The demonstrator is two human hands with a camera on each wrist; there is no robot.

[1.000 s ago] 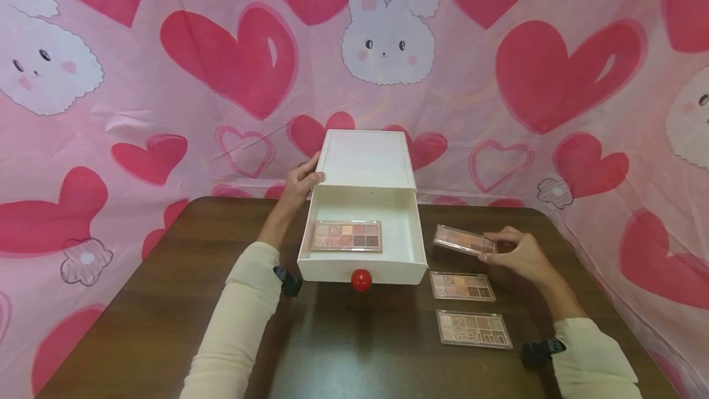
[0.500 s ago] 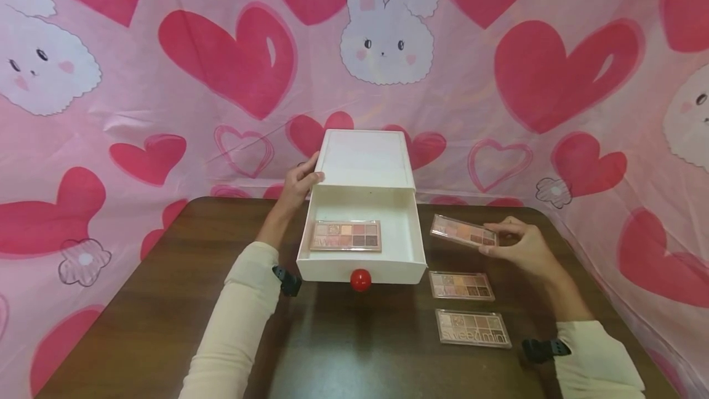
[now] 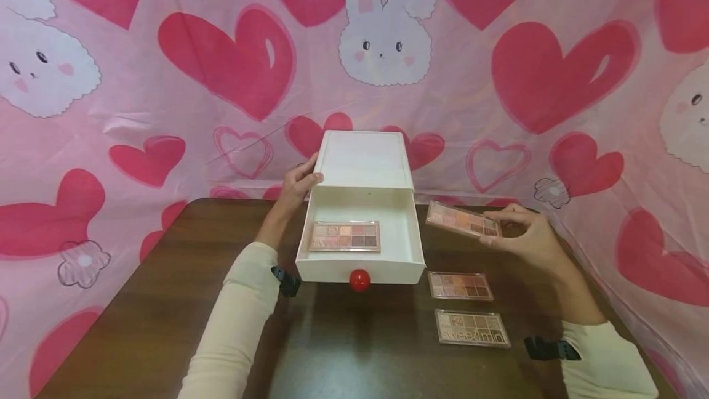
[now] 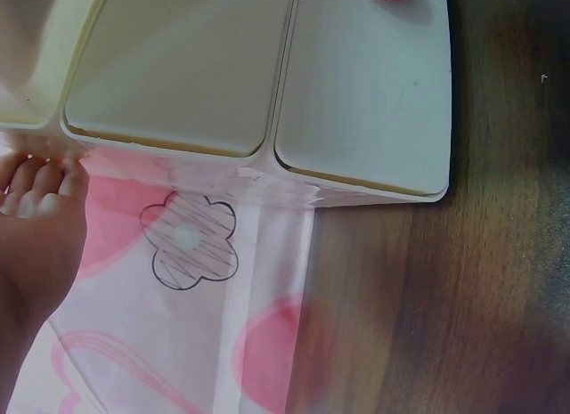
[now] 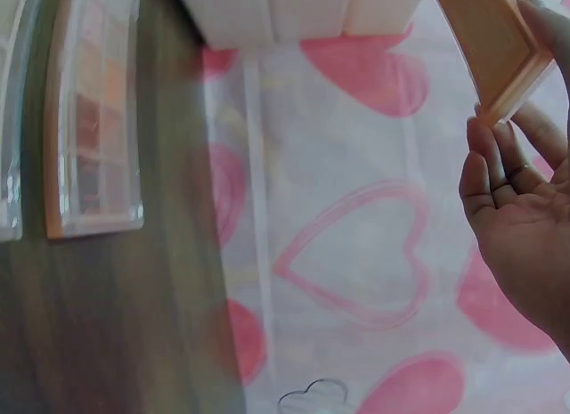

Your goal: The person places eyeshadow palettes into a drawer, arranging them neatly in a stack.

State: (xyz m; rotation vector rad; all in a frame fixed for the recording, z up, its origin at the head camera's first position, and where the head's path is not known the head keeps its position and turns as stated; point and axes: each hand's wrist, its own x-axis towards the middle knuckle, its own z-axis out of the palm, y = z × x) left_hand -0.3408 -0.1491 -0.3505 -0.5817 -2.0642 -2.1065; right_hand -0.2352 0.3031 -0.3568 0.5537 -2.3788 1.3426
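Note:
A white drawer unit (image 3: 365, 160) stands at the back of the table, its top drawer (image 3: 400, 245) pulled out. Inside that drawer lies an eyeshadow palette (image 3: 344, 236). My left hand (image 3: 299, 183) holds the unit's left side, thumb at the top edge; the left wrist view shows its fingers (image 4: 40, 178) bent against the side wall. To the right of the drawer, my right hand (image 3: 526, 233) pinches a second eyeshadow palette (image 3: 456, 220) by its right end, tilted and raised above the table. The right wrist view shows the underside of this palette (image 5: 499, 53).
Two more palettes, a nearer one (image 3: 472, 329) and a farther one (image 3: 461, 286), lie in a column on the brown table (image 3: 343, 350), right of the drawer. A red knob (image 3: 359, 280) sticks out from the drawer front. A pink heart-print cloth (image 3: 443, 103) hangs behind the table.
My right hand has lifted the palette up and slightly left, closer to the drawer's right side. The left hand and drawer unit have stayed in place.

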